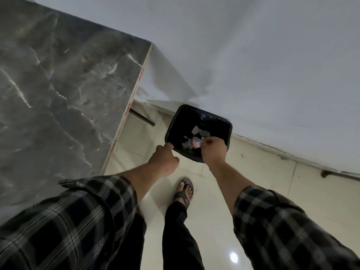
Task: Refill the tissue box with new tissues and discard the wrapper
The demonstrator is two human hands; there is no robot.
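A black waste bin [227,126] stands on the tiled floor against the white wall, with crumpled scraps inside. My left hand [164,159] grips the bin's near rim. My right hand [213,148] reaches over the bin's opening and pinches a small crinkled clear wrapper [196,143] with pink print, held just above the rubbish. The tissue box and the new tissues are out of view.
A dark grey marble table top [58,84] fills the left side, its pale edge running down toward the bin, a black table leg [141,116] beneath it. My sandalled foot [184,190] stands on the glossy cream floor tiles [263,172] just before the bin.
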